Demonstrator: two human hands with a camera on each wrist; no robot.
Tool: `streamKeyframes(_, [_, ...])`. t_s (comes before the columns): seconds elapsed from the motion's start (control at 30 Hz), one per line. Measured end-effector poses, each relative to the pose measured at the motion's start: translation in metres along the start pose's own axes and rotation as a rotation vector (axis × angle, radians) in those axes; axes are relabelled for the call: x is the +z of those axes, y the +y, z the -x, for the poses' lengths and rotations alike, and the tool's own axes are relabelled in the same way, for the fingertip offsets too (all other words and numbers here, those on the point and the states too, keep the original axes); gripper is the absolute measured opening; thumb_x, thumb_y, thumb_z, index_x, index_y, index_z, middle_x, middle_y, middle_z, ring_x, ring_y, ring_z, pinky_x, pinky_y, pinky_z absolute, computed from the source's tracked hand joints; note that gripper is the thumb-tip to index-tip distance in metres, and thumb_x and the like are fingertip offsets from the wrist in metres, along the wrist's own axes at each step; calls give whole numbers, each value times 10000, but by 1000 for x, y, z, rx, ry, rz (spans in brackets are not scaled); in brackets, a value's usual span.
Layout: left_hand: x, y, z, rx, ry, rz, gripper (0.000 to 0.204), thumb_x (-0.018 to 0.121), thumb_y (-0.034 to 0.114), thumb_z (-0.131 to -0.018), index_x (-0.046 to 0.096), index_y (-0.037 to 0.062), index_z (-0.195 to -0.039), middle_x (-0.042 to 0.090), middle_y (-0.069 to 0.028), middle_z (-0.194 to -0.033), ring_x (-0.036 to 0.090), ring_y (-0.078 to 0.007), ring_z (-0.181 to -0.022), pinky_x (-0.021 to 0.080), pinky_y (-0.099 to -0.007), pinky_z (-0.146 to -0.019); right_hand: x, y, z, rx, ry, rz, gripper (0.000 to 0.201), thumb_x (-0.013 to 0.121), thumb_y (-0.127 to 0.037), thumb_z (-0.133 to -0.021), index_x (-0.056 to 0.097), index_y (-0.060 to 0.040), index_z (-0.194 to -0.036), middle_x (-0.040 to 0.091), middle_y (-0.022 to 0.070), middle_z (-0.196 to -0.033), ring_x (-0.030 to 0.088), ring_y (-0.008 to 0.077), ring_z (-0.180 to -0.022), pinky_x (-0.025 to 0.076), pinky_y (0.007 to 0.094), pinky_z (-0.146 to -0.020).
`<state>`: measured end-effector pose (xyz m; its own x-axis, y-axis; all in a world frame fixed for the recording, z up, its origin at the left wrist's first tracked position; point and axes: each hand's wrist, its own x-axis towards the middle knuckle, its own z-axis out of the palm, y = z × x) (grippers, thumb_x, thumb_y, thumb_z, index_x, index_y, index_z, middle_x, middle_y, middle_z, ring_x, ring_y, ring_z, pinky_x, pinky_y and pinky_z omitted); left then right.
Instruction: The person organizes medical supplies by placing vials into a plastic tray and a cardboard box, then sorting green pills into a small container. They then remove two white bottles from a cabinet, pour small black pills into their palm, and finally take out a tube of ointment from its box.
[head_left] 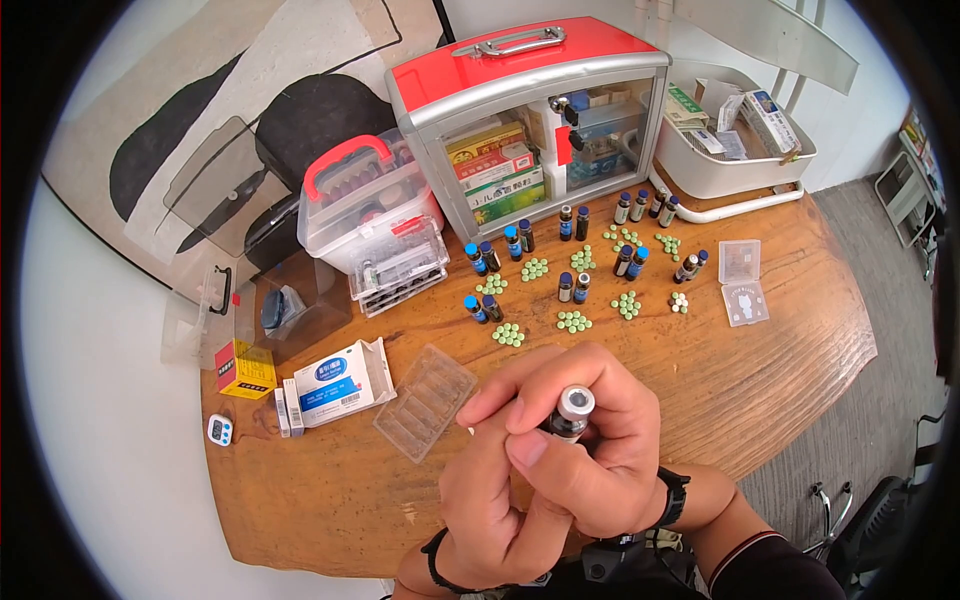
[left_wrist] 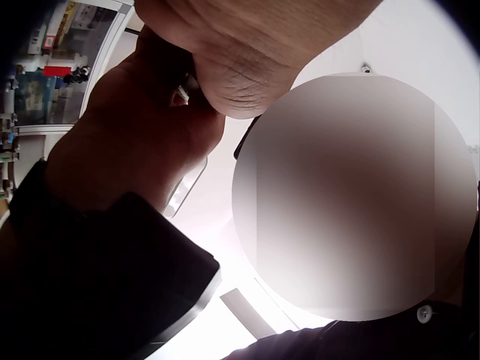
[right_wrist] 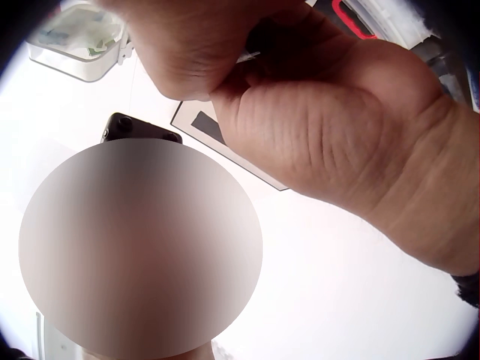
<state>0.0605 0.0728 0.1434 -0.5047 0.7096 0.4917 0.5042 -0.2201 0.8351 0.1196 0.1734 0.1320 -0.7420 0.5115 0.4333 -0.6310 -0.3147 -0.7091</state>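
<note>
In the head view, both hands meet above the front of the wooden table [head_left: 330, 510]. My right hand [head_left: 610, 430] holds a small dark glass vial [head_left: 568, 428] upright, its silver cap [head_left: 577, 402] showing between thumb and curled fingers. My left hand [head_left: 485, 490] is curled right under and against the right fingertips. A tiny white tip [head_left: 471, 431] peeks out where the fingers meet; I cannot tell what the left fingers hold. Nearest to the hands lies an empty clear plastic vial tray [head_left: 425, 402]. In both wrist views, the hands overlap and hide the vial.
Dark vials [head_left: 565, 287] stand in groups beside piles of green tablets [head_left: 574, 321]. Around them are a red-topped medicine cabinet [head_left: 530, 55], a red-handled box [head_left: 350, 200], a white basket [head_left: 740, 165], a small open case [head_left: 742, 285], a blue-white carton [head_left: 340, 385] and a timer [head_left: 220, 430].
</note>
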Motion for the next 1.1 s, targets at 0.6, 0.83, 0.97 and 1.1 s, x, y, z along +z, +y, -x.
streamKeyframes(0.6, [7,7,2,-140,76,24,312,612,121,-933,578,-67,-1179,595,-57,-1045,551,-126,-929,456,-267,-800,1,-3,0,10,-3,51,228,623,80,-892,546,6,-1093,624,171,-1135,596,128,-1030,485,296,-898])
streamKeyframes(0.83, [-1,-1,0,-38,16,40,364,670,58,-932,589,-85,-1257,705,-154,-1037,704,-212,-897,548,-304,-809,2,-6,1,21,24,76,237,655,68,-881,584,27,-1103,661,179,-1076,643,159,-993,513,325,-894])
streamKeyframes(0.97, [-1,-3,4,-30,1,80,373,693,80,-915,608,-66,-1247,685,-168,-951,697,-271,-789,547,-321,-729,-1,-6,0,-40,2,198,210,672,-21,-898,592,10,-1089,668,220,-1078,671,224,-977,530,349,-866])
streamKeyframes(1.1, [-2,-2,0,-42,16,125,323,670,96,-939,623,-59,-1219,629,-166,-812,625,-305,-665,487,-374,-613,2,-6,2,-48,-25,258,268,562,-255,-1032,563,12,-1064,662,247,-1091,662,233,-936,536,363,-850])
